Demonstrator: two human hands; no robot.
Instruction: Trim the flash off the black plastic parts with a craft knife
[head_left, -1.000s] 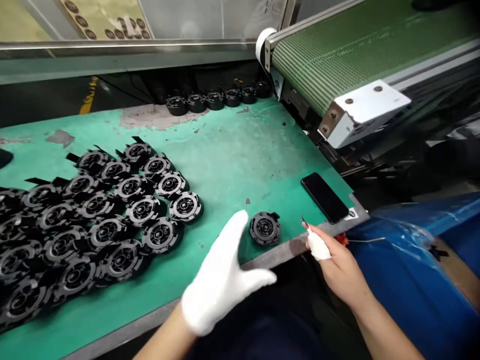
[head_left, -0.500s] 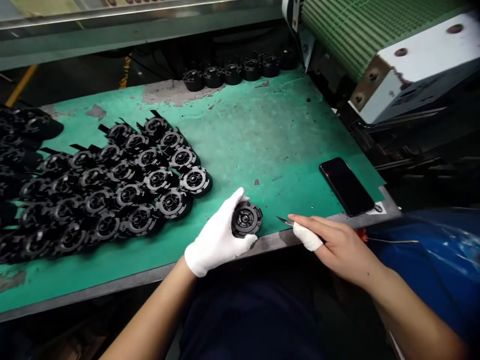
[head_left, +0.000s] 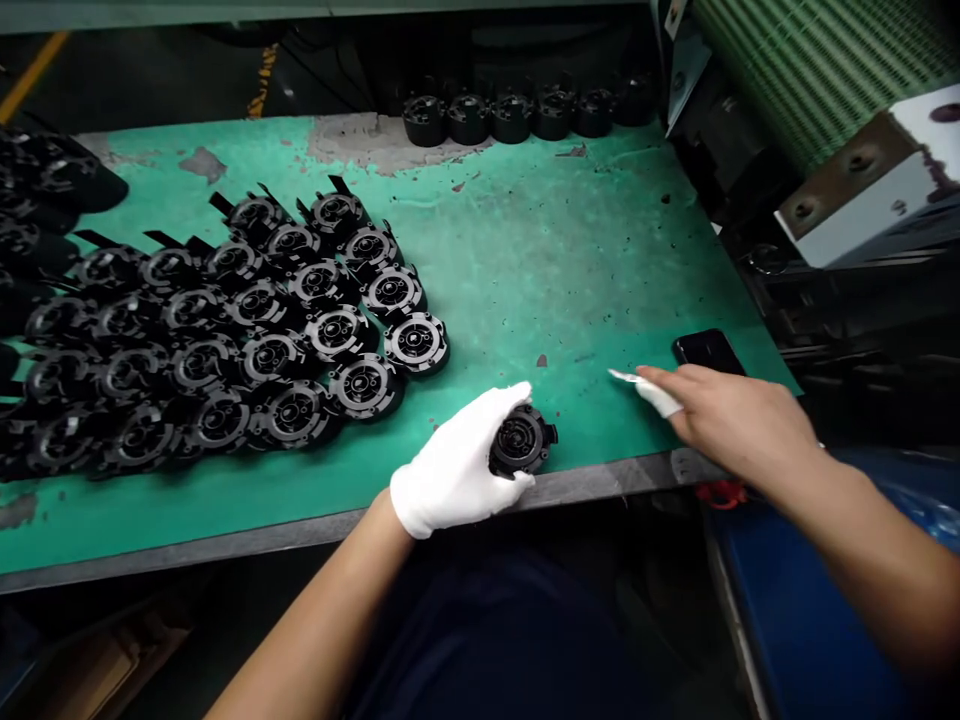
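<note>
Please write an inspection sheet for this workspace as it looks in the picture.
Surface: green table, coating worn away in patches near the far edge.
Job's things: round black part near the front edge; small blade.
Clutter: black parts in overlapping rows at left; short row of parts at the far edge; phone, partly hidden.
Hands: gloved left hand grips the round part; bare right hand, one finger wrapped in white, holds the blade.
Cables: nothing seen.
Surroundings: green conveyor belt at upper right; blue bin at lower right.
</note>
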